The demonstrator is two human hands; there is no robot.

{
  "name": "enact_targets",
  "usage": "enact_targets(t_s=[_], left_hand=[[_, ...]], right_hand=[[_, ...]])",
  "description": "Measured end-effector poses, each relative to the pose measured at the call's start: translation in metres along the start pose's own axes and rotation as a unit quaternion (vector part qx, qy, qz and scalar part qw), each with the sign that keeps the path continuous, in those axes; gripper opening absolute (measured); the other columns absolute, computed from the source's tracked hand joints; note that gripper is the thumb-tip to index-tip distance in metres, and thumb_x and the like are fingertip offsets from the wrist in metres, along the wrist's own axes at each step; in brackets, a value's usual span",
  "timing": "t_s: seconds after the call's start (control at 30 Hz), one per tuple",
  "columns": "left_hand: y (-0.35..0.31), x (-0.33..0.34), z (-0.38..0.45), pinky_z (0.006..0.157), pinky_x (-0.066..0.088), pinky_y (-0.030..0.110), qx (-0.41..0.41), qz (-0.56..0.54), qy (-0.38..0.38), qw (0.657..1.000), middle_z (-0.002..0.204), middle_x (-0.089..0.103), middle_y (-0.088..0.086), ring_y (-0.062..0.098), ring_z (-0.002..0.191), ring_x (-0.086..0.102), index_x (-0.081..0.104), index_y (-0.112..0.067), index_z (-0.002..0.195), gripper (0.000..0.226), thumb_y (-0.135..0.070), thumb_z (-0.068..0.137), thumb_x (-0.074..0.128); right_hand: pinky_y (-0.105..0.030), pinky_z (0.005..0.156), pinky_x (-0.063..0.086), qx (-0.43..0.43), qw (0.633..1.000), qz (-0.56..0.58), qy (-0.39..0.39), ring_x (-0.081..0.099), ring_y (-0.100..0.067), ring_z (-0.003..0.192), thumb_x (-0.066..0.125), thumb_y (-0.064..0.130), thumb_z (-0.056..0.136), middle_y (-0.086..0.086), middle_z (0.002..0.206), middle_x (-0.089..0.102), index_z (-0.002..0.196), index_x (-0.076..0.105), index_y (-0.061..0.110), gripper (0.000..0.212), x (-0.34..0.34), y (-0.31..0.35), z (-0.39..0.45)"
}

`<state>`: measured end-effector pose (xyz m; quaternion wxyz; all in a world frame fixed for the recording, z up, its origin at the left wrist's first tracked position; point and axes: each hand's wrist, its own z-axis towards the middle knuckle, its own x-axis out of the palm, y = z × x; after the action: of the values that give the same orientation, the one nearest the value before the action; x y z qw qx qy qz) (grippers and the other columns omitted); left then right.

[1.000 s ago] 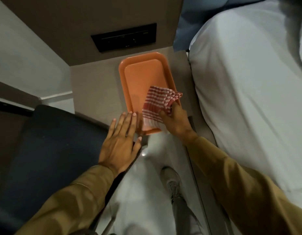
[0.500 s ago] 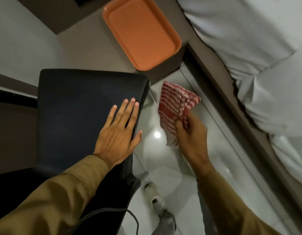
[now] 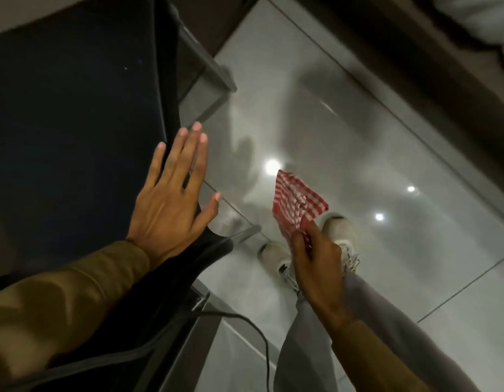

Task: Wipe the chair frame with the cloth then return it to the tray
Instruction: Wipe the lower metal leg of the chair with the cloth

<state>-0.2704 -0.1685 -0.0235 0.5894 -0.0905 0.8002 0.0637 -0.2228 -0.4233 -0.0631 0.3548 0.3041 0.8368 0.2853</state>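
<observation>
From the head camera, looking almost straight down: the person's left hand (image 3: 173,193) lies flat with fingers spread on the right edge of the dark, padded chair seat (image 3: 75,123), fingertips reaching past the seat's rim. A grey metal chair frame (image 3: 208,77) runs out from under the seat's far corner, and another piece of it shows below the wrist. The right hand (image 3: 315,258) is held over the glossy pale-grey tiled floor (image 3: 358,137), well apart from the chair, its fingers pinched around a gathered corner of the red-and-white checked cloth (image 3: 297,199), which fans upward from the grip. Below that hand are two white sneakers (image 3: 339,227) and grey trouser legs. Both arms wear olive-brown sleeves (image 3: 61,306). A thin dark cable (image 3: 253,329) loops beside the chair. No tray shows here.
</observation>
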Motion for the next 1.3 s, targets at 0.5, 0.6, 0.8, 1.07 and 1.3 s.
enact_targets(t_s=[0.5,0.6,0.8,1.07,1.3], left_hand=[[0.001,0.035,0.001,0.138,-0.007,0.047,-0.001,-0.058,-0.074,0.996,0.180,0.011,0.026,0.042,0.169,0.008,0.007,0.001,0.170,0.084,-0.054,0.110,0.030],[-0.003,0.034,0.003,0.137,-0.007,0.047,-0.001,-0.057,-0.084,0.995,0.179,0.014,0.029,0.045,0.168,0.011,0.011,0.005,0.168,0.082,-0.049,0.110,0.031],[0.001,0.033,0.005,0.130,0.013,0.077,0.005,-0.072,-0.059,0.996,0.176,0.015,0.036,0.055,0.165,0.012,0.015,0.014,0.165,0.082,-0.047,0.112,0.027],[-0.002,0.026,0.005,0.130,0.017,0.075,0.000,-0.085,-0.038,0.996,0.175,0.015,0.038,0.056,0.165,0.013,0.016,0.018,0.163,0.082,-0.044,0.112,0.028],[-0.005,0.018,0.005,0.132,0.019,0.071,-0.012,-0.079,-0.004,0.997,0.177,0.010,0.033,0.049,0.167,0.014,0.011,0.013,0.166,0.084,-0.047,0.109,0.026]], right_hand=[[-0.008,0.045,0.052,0.241,0.966,0.080,-0.046,0.066,-0.011,0.063,0.053,0.018,0.108,-0.014,0.096,0.074,0.129,0.060,0.010,0.024,0.062,-0.062,-0.047],[-0.026,0.058,0.062,0.239,0.964,0.109,-0.048,0.071,-0.031,0.075,0.052,0.015,0.108,-0.020,0.099,0.074,0.128,0.063,0.009,0.023,0.070,-0.066,-0.043],[-0.018,0.054,0.060,0.217,0.967,0.114,-0.065,0.067,-0.022,0.070,0.051,0.010,0.107,-0.020,0.099,0.074,0.129,0.064,0.007,0.025,0.079,-0.079,-0.032],[-0.040,0.064,0.064,0.133,0.972,0.187,0.041,0.069,-0.039,0.071,0.053,0.011,0.108,-0.022,0.086,0.069,0.116,0.067,0.001,0.019,0.096,-0.063,-0.034],[-0.032,0.109,0.056,0.053,0.956,0.270,0.101,0.066,-0.012,0.128,0.046,0.027,0.111,-0.004,0.137,0.070,0.144,0.060,0.014,0.038,0.129,-0.037,-0.055]])
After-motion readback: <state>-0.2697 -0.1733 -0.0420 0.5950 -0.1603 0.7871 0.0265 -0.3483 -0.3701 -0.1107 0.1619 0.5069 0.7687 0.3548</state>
